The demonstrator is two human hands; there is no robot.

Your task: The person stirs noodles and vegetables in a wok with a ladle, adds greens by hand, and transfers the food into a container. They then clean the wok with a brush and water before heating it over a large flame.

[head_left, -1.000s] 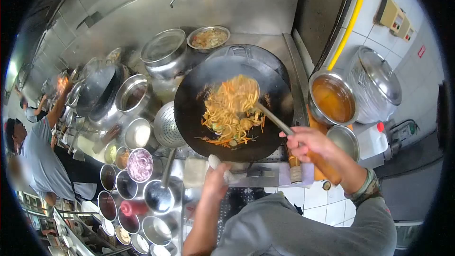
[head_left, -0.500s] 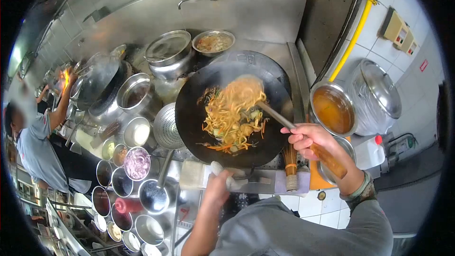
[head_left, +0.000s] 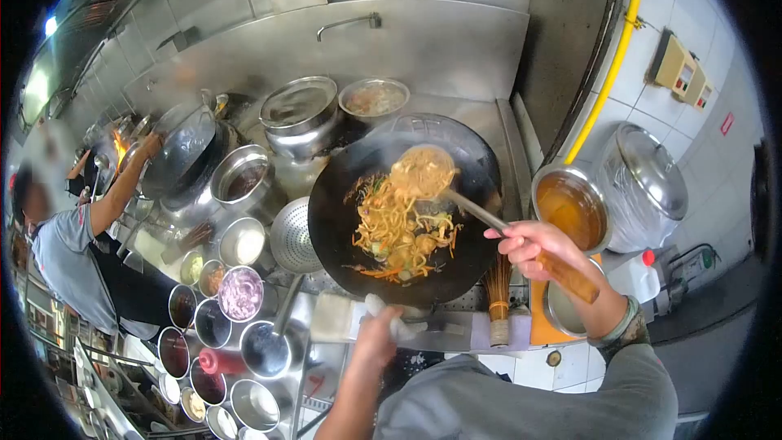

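A large black wok (head_left: pixel 342 253) holds yellow noodles (head_left: pixel 395 236) with orange and green vegetable pieces. My right hand (head_left: pixel 542 246) grips the wooden handle of a ladle (head_left: pixel 422 171), whose bowl is over the upper part of the noodles. At the wok's near edge my left hand (head_left: pixel 376 336) is closed round a pale cloth (head_left: pixel 399 326) at the wok's handle, which the cloth mostly hides.
A perforated strainer (head_left: pixel 295 232) lies left of the wok, near pots and a bowl of sliced onion (head_left: pixel 241 293). On the right are a pot of orange liquid (head_left: pixel 572 208) and a bamboo brush (head_left: pixel 498 310). A co-worker (head_left: pixel 77 253) stands far left by a flame.
The view has tilted, so the scene sits lower. The ladle's bowl has moved slightly left relative to the wok and shows fuller. At far left, the co-worker's arm has shifted toward another wok.
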